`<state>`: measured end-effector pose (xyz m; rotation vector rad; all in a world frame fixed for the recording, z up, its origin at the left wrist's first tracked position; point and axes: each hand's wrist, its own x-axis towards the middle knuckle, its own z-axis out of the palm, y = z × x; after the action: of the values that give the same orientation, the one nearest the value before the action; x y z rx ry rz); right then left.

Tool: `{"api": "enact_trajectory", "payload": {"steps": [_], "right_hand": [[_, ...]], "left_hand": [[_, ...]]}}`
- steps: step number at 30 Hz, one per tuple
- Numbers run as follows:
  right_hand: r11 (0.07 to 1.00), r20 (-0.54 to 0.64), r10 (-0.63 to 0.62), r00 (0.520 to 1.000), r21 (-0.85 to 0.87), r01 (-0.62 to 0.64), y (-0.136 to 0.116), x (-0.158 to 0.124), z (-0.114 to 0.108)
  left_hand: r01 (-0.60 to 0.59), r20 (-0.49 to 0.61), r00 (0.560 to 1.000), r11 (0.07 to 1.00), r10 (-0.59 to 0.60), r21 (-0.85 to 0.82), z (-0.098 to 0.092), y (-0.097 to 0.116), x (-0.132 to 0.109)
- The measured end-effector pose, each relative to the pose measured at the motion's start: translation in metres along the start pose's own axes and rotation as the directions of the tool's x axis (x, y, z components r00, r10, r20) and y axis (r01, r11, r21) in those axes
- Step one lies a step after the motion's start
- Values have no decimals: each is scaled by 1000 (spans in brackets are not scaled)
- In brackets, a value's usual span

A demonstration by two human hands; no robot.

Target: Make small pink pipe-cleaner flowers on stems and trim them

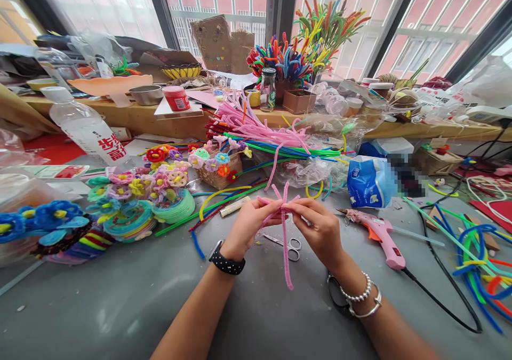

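Pink pipe cleaners [286,253], joined at one point with short ends fanning upward and a long end hanging down, are held between both hands over the table. My left hand [251,222] pinches them from the left, thumb and fingers closed near the joint. From the right, my right hand [318,226] pinches the same joint with its fingertips. Beneath the hands lie small silver scissors [295,248], partly covered by the hanging pink end. A pink glue gun [380,234] rests on its side to the right of my right hand.
Pipe-cleaner flower baskets [130,218] stand at left, beside a large plastic bottle [86,125]. A bundle of pink pipe cleaners [256,122] lies behind the hands. A blue packet [370,183], a black cord [444,306] and loose coloured pipe cleaners [476,253] are at right.
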<state>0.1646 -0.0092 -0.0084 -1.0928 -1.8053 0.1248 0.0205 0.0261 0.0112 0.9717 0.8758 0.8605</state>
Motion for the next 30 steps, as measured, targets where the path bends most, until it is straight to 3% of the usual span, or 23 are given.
{"api": "enact_trajectory", "payload": {"steps": [11,17,24,30], "right_hand": [[990,21,-25,999,-140,28,5,-5,6],[973,62,-117,991,-195,127,9,-5,6],[998,16,34,999,-45,-33,7,-2,-1],[978,48,-131,990,-155,137,9,3,-6]], "left_hand": [[20,-12,1000,1000,-20,18,-2,1,-1],[5,-25,1000,1000,-5,6,-2,0,-1],[-4,13,1000,1000,4,-8,-3,1,-1],[10,51,999,999,-8,-49,-2,1,1]]}}
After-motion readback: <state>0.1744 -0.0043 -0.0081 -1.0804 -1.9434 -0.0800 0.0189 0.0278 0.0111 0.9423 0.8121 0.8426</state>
